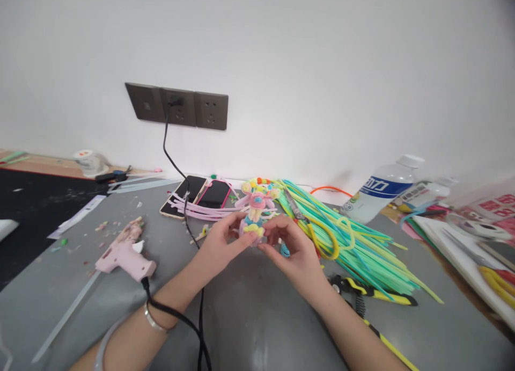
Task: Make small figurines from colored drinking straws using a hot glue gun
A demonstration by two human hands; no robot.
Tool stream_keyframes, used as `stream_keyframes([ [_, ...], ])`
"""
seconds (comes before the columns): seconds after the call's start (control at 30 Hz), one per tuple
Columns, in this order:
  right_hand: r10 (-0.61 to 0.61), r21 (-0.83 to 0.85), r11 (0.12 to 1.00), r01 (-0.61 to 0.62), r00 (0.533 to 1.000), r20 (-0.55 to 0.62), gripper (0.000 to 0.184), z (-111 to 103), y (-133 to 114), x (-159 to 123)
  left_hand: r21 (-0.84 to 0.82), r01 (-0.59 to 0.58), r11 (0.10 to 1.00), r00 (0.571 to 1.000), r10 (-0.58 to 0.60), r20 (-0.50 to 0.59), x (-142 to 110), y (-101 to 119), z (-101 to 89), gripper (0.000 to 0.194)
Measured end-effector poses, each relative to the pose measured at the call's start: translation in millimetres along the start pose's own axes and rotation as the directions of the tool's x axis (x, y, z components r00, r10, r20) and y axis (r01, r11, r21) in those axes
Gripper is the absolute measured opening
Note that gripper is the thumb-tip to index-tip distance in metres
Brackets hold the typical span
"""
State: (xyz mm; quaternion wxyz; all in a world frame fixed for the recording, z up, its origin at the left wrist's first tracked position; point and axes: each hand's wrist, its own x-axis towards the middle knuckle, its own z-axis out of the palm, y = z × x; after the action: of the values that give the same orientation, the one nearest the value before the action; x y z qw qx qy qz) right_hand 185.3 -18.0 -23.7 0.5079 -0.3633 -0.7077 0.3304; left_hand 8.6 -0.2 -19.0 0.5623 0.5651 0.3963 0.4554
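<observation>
A small pastel doll figure [256,202], pink, blue and yellow and seemingly made of pipe cleaners, is upright between my hands above the grey table. My left hand [226,237] closes around its lower left side, with the thumb on the yellow part. From the other side, my right hand [292,245] has its fingers bent and pressed against the doll's lower right edge. A small blue piece [285,249] shows just under my right fingers. The doll's back and base are partly hidden by my fingers.
A pink glue gun [126,255] lies at left, its black cable [177,309] crossing my left forearm. Green pipe cleaners [362,247], yellow-handled scissors [324,242] and pliers [362,290] lie right. Phones [185,195] and a tilted bottle [382,188] are near the wall.
</observation>
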Motion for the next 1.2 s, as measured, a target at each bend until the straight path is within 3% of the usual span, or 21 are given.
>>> stream_keyframes([
  [0.17,0.005,-0.035,0.999,-0.006,0.999,-0.034,0.024,0.8,0.5,-0.5,0.041,-0.047,0.998,0.997,0.049,-0.054,1.4,-1.4,-1.4,0.040],
  [0.37,0.155,0.037,0.988,-0.152,0.983,-0.099,0.008,-2.3,1.3,1.3,0.175,-0.124,0.977,0.979,0.148,-0.137,1.3,-8.5,-5.0,0.036],
  [0.47,0.191,0.072,0.980,-0.184,0.975,-0.113,0.011,-3.2,1.4,2.8,0.196,-0.134,0.971,0.977,0.162,-0.136,1.3,-9.4,-6.2,0.041],
  [0.73,0.174,-0.139,0.976,-0.166,0.983,0.051,0.042,2.1,7.0,-1.5,0.209,-0.162,0.964,0.980,0.182,-0.079,-1.0,-9.8,-6.2,0.040],
  [0.83,0.192,-0.181,0.967,-0.178,0.979,0.063,0.048,3.6,10.7,-4.6,0.222,-0.182,0.958,0.979,0.197,-0.050,-2.5,-9.6,-5.7,0.043],
  [1.03,0.136,-0.177,0.975,-0.133,0.991,0.006,0.034,4.9,14.2,-4.9,0.305,-0.291,0.907,0.955,0.295,0.033,-5.8,0.5,-4.1,0.035],
  [1.2,0.056,-0.131,0.990,-0.048,0.997,0.053,0.029,4.8,10.3,-0.1,0.434,-0.420,0.797,0.901,0.422,0.099,-6.8,3.1,-3.8,0.033],
])
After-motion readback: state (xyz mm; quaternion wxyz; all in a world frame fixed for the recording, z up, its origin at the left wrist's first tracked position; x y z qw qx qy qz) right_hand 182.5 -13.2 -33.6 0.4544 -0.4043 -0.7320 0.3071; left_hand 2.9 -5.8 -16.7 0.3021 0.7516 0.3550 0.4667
